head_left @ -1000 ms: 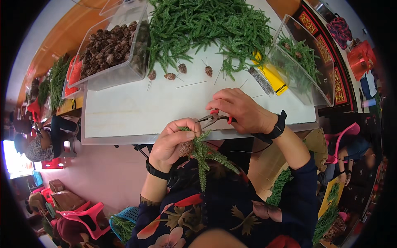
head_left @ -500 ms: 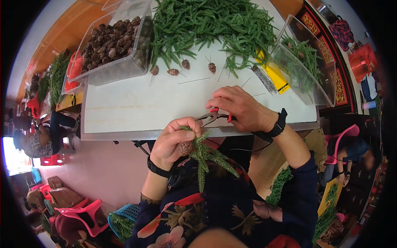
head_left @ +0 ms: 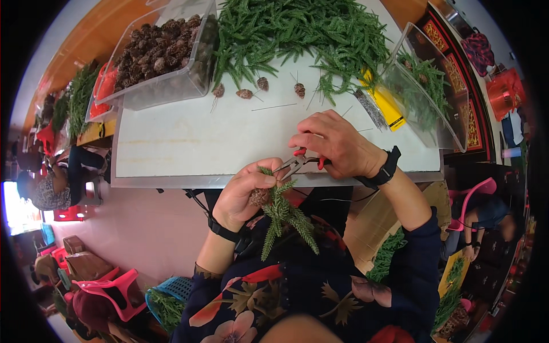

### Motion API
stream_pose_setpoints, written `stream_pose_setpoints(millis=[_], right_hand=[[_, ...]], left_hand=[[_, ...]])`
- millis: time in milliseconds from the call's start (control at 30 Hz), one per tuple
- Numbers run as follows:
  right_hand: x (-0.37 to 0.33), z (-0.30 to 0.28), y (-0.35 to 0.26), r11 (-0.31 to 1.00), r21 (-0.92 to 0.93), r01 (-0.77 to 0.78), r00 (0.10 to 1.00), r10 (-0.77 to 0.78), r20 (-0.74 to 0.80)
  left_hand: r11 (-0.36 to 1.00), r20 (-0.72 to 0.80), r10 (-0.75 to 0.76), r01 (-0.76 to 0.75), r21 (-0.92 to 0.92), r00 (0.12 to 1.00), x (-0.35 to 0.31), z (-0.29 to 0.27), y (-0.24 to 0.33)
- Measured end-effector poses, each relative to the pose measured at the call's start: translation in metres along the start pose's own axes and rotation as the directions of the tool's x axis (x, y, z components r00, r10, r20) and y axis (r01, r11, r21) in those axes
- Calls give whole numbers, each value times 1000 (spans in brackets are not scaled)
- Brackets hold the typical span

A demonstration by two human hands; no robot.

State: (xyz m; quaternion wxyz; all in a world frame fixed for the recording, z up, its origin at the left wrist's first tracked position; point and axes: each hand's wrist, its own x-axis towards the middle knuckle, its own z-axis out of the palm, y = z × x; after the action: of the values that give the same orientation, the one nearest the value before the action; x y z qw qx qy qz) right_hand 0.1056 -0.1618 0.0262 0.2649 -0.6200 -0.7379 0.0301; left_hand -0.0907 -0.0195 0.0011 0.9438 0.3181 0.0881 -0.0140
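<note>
My left hand [head_left: 243,194] pinches a green artificial pine sprig [head_left: 284,216] together with a brown pine cone [head_left: 259,197], just in front of the table's near edge. The sprig's needled tips hang down toward my lap. In my right hand [head_left: 337,146] is a pair of red-handled pliers [head_left: 295,164], its handles somewhat spread. The pliers' jaws reach to the top of the sprig beside my left fingertips. Whether they grip a wire there is too small to tell.
A clear bin of pine cones [head_left: 154,57] stands at the back left. Behind the work spot lies a heap of green sprigs [head_left: 303,34]. Several wired cones lie before it, near a yellow packet [head_left: 386,103] and thin wires [head_left: 369,108]. A clear bin [head_left: 426,86] is at right.
The sprig has swung slightly left and its top now shows above my left fingertips. The pliers' jaws sit closer to it. My view has shifted a little.
</note>
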Motion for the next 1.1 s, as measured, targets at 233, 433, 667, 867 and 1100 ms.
stream_pose_setpoints(millis=[233,433,667,867,1100], right_hand=[[-4,0,1,1000,17,-11,997,10,71],[-10,1,-4,993,51,-111,988,104,112],[-18,9,-18,941,166,-294,953,277,121],[-20,16,-41,824,198,-532,846,506,167],[-21,10,-19,926,130,-353,935,347,68]], left_hand=[[997,-13,-71,71,-6,997,0,-2,0],[995,57,-65,69,-73,996,3,-11,3],[959,-254,146,-74,273,956,0,-14,5],[534,-269,605,-131,835,749,8,5,-12],[629,-222,586,-265,731,779,6,-5,-6]])
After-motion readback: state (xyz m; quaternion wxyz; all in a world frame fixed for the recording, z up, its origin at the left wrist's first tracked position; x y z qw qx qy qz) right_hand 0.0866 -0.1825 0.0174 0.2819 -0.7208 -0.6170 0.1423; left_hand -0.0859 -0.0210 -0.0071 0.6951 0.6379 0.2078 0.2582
